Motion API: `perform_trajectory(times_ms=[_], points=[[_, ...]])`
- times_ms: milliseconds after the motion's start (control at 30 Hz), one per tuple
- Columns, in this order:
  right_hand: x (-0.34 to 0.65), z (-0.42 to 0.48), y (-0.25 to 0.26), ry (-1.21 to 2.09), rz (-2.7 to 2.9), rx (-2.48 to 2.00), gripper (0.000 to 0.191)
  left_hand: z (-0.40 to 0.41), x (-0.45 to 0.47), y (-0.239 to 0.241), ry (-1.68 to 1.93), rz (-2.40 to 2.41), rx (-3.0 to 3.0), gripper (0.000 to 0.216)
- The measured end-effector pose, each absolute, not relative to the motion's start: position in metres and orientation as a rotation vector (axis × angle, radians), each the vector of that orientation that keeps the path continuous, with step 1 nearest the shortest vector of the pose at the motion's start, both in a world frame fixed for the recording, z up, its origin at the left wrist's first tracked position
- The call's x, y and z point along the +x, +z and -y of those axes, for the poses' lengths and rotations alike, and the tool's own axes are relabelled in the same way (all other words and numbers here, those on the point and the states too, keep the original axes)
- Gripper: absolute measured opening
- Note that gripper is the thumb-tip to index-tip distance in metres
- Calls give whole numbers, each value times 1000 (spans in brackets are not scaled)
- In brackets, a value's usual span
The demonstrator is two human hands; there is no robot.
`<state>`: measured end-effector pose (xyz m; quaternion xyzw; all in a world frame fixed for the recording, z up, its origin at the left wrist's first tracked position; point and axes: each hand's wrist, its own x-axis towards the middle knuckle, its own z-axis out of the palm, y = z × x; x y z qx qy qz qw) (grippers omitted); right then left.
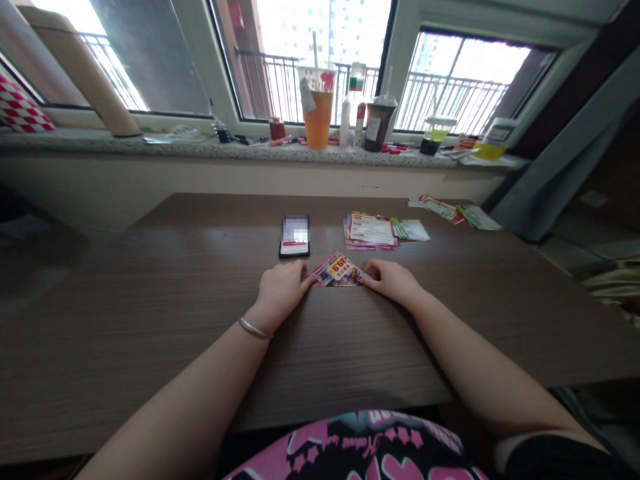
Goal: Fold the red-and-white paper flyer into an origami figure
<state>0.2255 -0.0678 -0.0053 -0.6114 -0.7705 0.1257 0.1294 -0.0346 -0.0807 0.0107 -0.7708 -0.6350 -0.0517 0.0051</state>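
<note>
Our left grip rests on the table with its fingers drawn together, the tips holding down the left corner of a folded flyer. A silver bracelet sits on that wrist, nearer to us. Our right grip meets the flyer's right corner, thumb and fingers closed on the paper's edge. The flyer lies flat between the two hands, near the middle of the table, its folded top coming to a point on the far side.

Just beyond the left hand lies a phone, screen up. To its right, a stack of flyers sits with a loose green leaflet beside it, and more leaflets lie toward the far right edge.

Farther still, on the windowsill, we see a tall cup of orange drink, a white bottle, a dark drink cup and, far left, a leaning cardboard tube.
</note>
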Motion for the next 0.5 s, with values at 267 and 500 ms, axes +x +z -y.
perform_trajectory(times_ms=[267, 500], points=[[226, 69, -5, 394, 2227, -1770, 28, 78, -40, 6, -237, 1932, -2522, 31], [228, 67, -8, 443, 2171, -1697, 19, 75, -42, 5, -442, 1920, -2632, 25]])
